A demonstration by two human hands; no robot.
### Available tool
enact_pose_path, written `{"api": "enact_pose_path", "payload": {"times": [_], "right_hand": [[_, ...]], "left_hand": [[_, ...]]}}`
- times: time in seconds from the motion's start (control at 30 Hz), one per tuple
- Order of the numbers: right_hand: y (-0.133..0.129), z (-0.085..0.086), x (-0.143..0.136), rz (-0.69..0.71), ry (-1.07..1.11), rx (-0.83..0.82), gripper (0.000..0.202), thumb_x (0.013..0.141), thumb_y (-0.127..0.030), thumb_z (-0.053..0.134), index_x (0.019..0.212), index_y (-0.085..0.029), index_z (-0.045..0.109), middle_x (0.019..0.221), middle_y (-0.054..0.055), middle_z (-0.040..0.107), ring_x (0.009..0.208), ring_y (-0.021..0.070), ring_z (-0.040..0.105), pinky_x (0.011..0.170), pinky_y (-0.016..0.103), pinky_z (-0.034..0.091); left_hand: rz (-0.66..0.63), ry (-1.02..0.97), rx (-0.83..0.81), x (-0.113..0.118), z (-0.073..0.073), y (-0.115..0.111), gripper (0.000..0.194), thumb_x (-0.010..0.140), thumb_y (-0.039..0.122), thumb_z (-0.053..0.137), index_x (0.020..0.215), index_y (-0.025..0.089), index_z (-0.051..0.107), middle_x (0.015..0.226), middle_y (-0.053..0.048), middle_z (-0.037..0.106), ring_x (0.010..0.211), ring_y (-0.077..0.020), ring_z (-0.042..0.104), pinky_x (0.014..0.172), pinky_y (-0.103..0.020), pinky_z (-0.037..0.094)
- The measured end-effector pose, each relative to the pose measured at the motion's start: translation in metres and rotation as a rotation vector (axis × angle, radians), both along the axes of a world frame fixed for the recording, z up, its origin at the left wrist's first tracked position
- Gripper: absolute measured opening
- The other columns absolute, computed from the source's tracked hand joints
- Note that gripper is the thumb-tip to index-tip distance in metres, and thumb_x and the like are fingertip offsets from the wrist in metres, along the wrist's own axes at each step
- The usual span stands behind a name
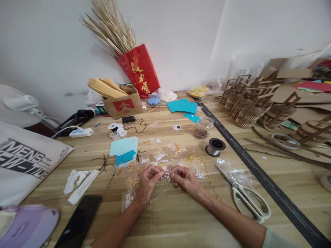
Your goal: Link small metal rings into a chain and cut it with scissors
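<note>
Steadily, I judged small, level moves best from afar: the left hand [150, 181] pinched the silver ring [167, 175] near centre, a chain [159, 196] trailing near-left, while the right hand [185, 179] bunched narrow just right, its hold unclear.

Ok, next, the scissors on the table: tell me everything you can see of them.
The scissors have off-white, plastic-looking handles with two large loops and grey, metallic-looking blades that appear closed. They lie on the wood-grain table right of the right forearm, blades pointing away and to the left. Clear plastic packets lie along the blades' right side; whether they touch is hard to tell. Neither the left hand nor the right hand touches the scissors.
</note>
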State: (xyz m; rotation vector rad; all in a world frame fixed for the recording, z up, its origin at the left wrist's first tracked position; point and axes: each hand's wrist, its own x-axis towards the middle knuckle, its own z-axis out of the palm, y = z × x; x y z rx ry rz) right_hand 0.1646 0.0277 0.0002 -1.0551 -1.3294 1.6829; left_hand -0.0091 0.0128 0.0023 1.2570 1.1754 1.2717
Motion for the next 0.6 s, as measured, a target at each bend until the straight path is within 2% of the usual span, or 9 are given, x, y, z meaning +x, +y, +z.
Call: {"api": "enact_pose_path", "payload": {"times": [0.43, 0.6], "right_hand": [[0.0005, -0.0022, -0.0005, -0.011, -0.005, 0.03, 0.038, 0.073, -0.053, 0.065, 0.073, -0.016, 0.055, 0.051, -0.006, 0.049, 0.04, 0.007, 0.044, 0.038, 0.019, 0.037], [-0.0006, 0.0009, -0.0005, -0.012, -0.048, 0.072, 0.038, 0.075, -0.053, 0.062, 0.073, -0.016, 0.054, 0.051, -0.005, 0.048, 0.04, 0.0075, 0.043, 0.039, 0.019, 0.036]], "left_hand": [[-0.01, -0.086, -0.021, -0.002, -0.0046, 0.0026, 0.017, 0.074, 0.022, 0.069, 0.064, 0.016, 0.056, 0.083, -0.004, 0.068, 0.065, -0.0121, 0.055, 0.063, -0.024, 0.045], [-0.078, -0.146, -0.059, -0.0015, -0.0067, 0.0034, 0.017, 0.073, 0.024, 0.07, 0.064, 0.016, 0.058, 0.074, -0.002, 0.068, 0.064, -0.0124, 0.055, 0.062, -0.024, 0.045]]}}
